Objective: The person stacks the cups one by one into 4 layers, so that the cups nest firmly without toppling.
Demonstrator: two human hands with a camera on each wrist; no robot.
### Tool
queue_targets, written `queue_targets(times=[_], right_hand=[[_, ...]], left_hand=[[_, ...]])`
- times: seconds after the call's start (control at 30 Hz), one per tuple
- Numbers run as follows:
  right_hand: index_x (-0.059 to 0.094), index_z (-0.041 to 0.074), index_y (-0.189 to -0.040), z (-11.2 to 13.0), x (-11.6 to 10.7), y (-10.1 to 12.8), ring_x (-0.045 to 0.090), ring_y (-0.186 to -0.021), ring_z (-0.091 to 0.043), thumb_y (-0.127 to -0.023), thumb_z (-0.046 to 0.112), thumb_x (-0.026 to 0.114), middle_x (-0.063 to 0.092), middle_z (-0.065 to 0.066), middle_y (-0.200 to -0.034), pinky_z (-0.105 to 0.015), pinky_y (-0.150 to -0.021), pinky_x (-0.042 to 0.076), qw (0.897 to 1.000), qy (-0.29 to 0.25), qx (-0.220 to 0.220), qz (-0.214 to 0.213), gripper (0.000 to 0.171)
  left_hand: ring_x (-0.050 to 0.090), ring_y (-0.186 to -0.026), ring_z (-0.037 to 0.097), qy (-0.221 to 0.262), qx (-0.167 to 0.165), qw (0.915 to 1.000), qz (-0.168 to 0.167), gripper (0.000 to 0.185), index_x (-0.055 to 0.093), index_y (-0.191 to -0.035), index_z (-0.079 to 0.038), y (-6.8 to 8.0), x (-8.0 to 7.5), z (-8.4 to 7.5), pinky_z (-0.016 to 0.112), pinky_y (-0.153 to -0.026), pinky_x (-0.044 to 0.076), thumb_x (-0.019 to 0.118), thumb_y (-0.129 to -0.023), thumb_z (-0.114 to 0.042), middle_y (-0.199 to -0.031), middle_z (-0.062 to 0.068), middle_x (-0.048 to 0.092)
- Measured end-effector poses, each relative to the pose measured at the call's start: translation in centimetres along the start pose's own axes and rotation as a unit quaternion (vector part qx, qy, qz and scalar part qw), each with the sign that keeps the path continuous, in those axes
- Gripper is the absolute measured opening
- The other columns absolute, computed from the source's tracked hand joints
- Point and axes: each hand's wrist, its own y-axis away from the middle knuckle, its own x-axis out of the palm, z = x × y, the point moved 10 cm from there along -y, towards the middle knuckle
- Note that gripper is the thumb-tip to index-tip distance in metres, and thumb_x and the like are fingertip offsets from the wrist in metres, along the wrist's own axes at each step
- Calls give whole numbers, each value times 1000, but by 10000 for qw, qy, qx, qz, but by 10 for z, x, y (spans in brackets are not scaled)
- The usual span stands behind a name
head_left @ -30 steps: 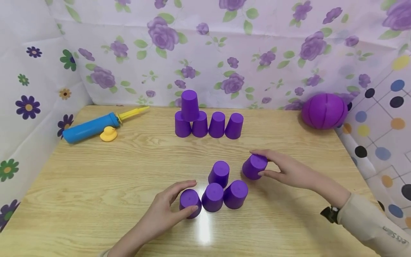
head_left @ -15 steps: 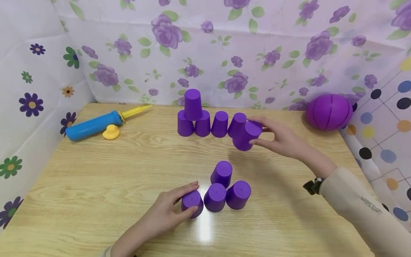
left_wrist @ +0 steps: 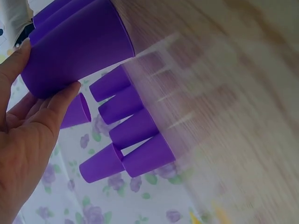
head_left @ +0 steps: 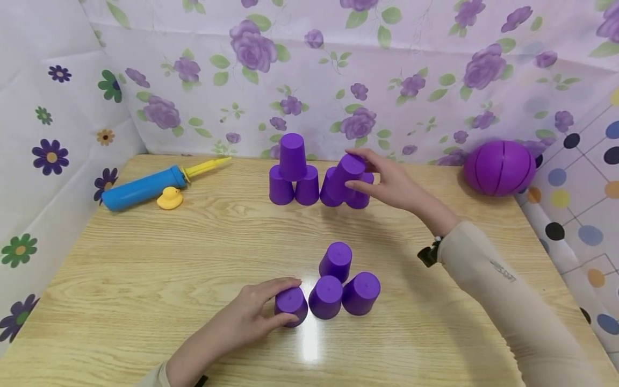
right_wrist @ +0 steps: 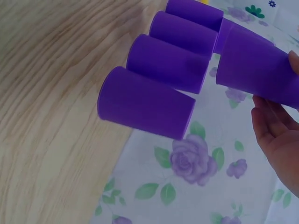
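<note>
My right hand (head_left: 389, 183) holds an upside-down purple cup (head_left: 344, 177) by its sides, raised above the two right-hand cups of the back row. In the right wrist view, the held cup (right_wrist: 254, 65) has its rim just off the narrow ends of the row cups (right_wrist: 147, 102). On the row's left pair, one purple cup (head_left: 292, 156) stands bridging both. Nearer, my left hand (head_left: 249, 314) grips another upside-down cup (head_left: 291, 307) on the table between thumb and fingers. Three more purple cups (head_left: 325, 298) stand close to its right.
A blue pump (head_left: 142, 188) with a yellow nozzle and a yellow rubber duck (head_left: 170, 198) lie at the back left. A purple ball (head_left: 499, 168) sits at the back right corner. Flowered cloth (head_left: 193, 97) hangs behind the wooden table (head_left: 169, 258).
My right hand has lifted its cup from beside the front group and carried it back and left, over the back row's right pair. My left hand stays at its cup, fingers closer round it.
</note>
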Motion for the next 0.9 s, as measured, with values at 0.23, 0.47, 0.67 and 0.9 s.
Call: queue_targets(times=[0.23,0.47,0.67,0.9], right_hand=[[37,16,-142,2,9,-35,52,-118,-21,-87,33,66,53,-5,-132,-36,-102,43,9994,59,-186,-274,64],[35,16,-143,-12,13,-55,54,-116,-26,-87,27,66,53,-10,-130,-36,-100,45,9980,-346,95,-519,65],[37,18,-143,-15,17,-60,54,-116,-24,-87,30,67,54,-8,-130,-36,-98,46,9969,-515,138,-573,65],[35,20,-144,-13,21,-65,54,-115,-24,-87,32,67,53,-6,-131,-36,-96,47,9988,-244,49,-431,66]], left_hand=[[63,-105,18,297,-121,9993,199,48,59,-121,-9,-2,-2,4,30,-91,52,74,-78,-26,-113,7,66],[62,-107,15,380,-420,9975,415,51,59,-120,-10,-5,1,7,30,-92,51,76,-76,-27,-114,4,66],[62,-107,15,491,-473,9968,428,51,60,-120,-11,-4,2,8,29,-93,50,75,-76,-30,-114,4,66],[61,-106,12,513,-583,9958,481,51,60,-120,-12,-4,2,10,29,-93,50,76,-75,-31,-113,1,66]])
